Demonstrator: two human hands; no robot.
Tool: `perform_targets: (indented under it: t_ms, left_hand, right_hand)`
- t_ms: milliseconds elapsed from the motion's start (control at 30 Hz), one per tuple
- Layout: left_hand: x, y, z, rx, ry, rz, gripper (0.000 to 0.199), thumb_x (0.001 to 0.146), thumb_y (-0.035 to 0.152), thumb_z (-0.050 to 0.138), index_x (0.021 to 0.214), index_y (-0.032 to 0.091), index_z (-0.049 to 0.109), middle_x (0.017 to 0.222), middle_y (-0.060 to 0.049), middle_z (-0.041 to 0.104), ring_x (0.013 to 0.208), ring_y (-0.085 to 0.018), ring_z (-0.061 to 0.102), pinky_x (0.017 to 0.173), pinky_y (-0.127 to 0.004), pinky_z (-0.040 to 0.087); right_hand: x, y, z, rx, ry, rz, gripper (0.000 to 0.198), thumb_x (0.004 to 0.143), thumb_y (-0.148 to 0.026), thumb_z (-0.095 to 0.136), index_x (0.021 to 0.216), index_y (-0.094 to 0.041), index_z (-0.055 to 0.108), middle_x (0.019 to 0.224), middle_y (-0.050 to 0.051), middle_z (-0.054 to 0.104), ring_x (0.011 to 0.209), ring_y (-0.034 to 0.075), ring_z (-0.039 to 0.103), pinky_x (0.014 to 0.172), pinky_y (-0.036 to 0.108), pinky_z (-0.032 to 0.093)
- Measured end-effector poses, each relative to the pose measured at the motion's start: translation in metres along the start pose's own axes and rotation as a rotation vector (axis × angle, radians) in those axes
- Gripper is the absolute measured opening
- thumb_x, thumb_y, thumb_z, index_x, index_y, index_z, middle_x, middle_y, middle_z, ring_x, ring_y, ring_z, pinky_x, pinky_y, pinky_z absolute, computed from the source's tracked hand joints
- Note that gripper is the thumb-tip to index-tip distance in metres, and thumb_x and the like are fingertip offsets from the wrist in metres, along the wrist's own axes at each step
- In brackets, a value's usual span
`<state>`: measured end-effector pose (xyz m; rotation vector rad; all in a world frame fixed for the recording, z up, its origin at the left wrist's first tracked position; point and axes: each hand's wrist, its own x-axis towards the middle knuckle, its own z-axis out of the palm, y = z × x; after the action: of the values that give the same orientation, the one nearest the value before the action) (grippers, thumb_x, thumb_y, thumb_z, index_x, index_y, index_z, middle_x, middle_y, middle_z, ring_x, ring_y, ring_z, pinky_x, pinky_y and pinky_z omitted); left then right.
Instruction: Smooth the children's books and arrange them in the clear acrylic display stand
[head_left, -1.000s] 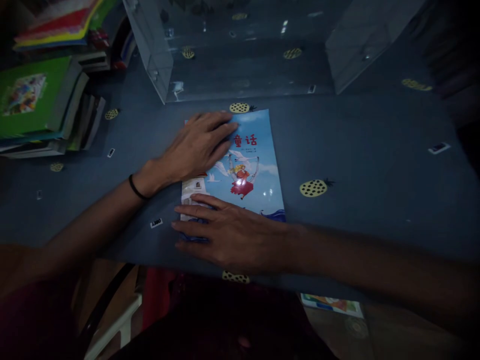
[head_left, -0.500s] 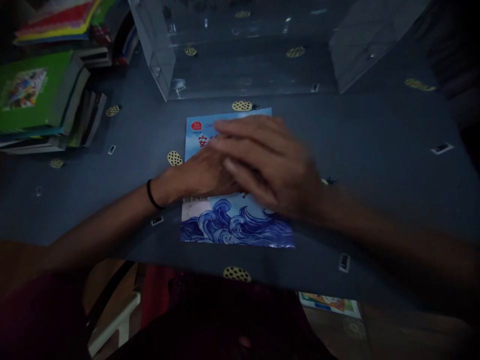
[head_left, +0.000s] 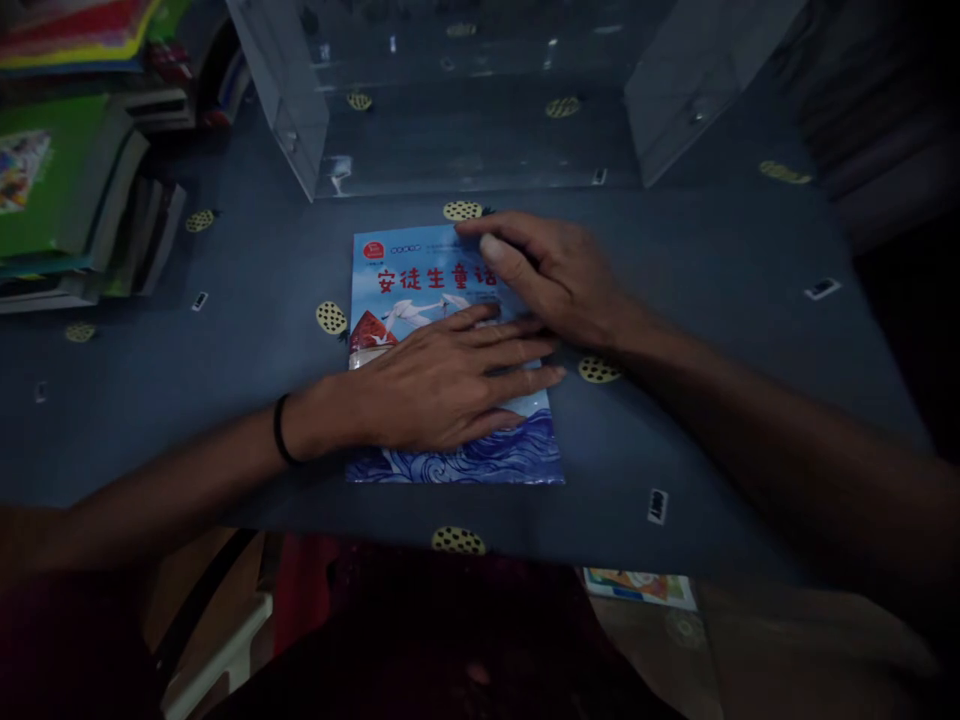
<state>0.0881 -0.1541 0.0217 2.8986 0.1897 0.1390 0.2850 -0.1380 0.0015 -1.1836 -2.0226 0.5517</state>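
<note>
Near the front edge of the blue-grey table (head_left: 247, 260), in the head view, a paperback storybook (head_left: 435, 300) titled 安徒生童话 in red characters is lying flat, cover up. Its lower edge is running roughly along the table's front edge, with a strip of pineapple-printed surface showing between them. Beyond its upper edge, a clear plastic box (head_left: 679, 120) is standing with a narrow gap before it. To the left, a wider stretch of tabletop is separating the storybook from a stack of books (head_left: 64, 190) topped by a green one; to the right, a broad stretch is reaching out to the table's side edge.

The left forearm is coming in low from the lower left, a black band (head_left: 283, 430) circling the wrist. Palm down, the left hand (head_left: 450, 385) is lying over the middle of the cover, spread wide and grasping nothing, fingertips reaching the right edge. The right forearm is slanting in from the lower right, and the right hand (head_left: 551, 270) is covering the upper right corner, thumb and forefinger close together; whether it is pinching the corner I cannot tell.
</note>
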Motion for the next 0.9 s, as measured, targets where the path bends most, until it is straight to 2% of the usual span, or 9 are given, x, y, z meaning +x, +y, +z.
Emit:
perform_targets:
  t_ms: [300, 533, 700, 900]
  left_hand:
    - [-0.011, 0.03, 0.001, -0.017, -0.044, 0.114, 0.042, 0.108, 0.032, 0.033, 0.145, 0.027, 0.052, 0.155, -0.001, 0.049, 0.15, -0.023, 0.034, 0.124, -0.051, 0.025]
    - [-0.01, 0.033, -0.003, -0.073, -0.095, 0.109, 0.04, 0.105, 0.029, 0.041, 0.142, 0.035, 0.054, 0.154, 0.003, 0.051, 0.149, -0.023, 0.037, 0.125, -0.056, 0.021]
    - [-0.01, 0.036, -0.006, -0.055, -0.091, 0.103, 0.039, 0.106, 0.03, 0.04, 0.142, 0.033, 0.055, 0.154, 0.001, 0.05, 0.149, -0.023, 0.037, 0.126, -0.054, 0.022]
    - [-0.009, 0.033, -0.006, -0.024, -0.073, -0.006, 0.047, 0.107, 0.041, 0.036, 0.146, 0.018, 0.05, 0.156, -0.005, 0.048, 0.151, -0.017, 0.033, 0.128, -0.043, 0.024]
  right_hand:
    - [-0.001, 0.0, 0.004, -0.044, -0.022, -0.01, 0.039, 0.102, -0.05, 0.044, 0.124, -0.029, 0.067, 0.131, 0.005, 0.07, 0.124, 0.027, 0.062, 0.107, 0.05, 0.05]
    - [-0.001, 0.006, 0.005, -0.055, -0.046, -0.099, 0.034, 0.102, -0.045, 0.047, 0.123, -0.028, 0.067, 0.132, 0.006, 0.068, 0.128, 0.027, 0.059, 0.112, 0.053, 0.044]
    - [-0.001, 0.011, 0.008, -0.033, -0.012, -0.126, 0.036, 0.101, -0.043, 0.047, 0.123, -0.023, 0.068, 0.128, 0.009, 0.07, 0.128, 0.026, 0.059, 0.113, 0.051, 0.043]
    - [0.001, 0.009, 0.001, 0.157, 0.086, -0.009, 0.041, 0.104, -0.047, 0.041, 0.124, -0.024, 0.068, 0.135, 0.008, 0.067, 0.128, 0.024, 0.06, 0.112, 0.05, 0.044]
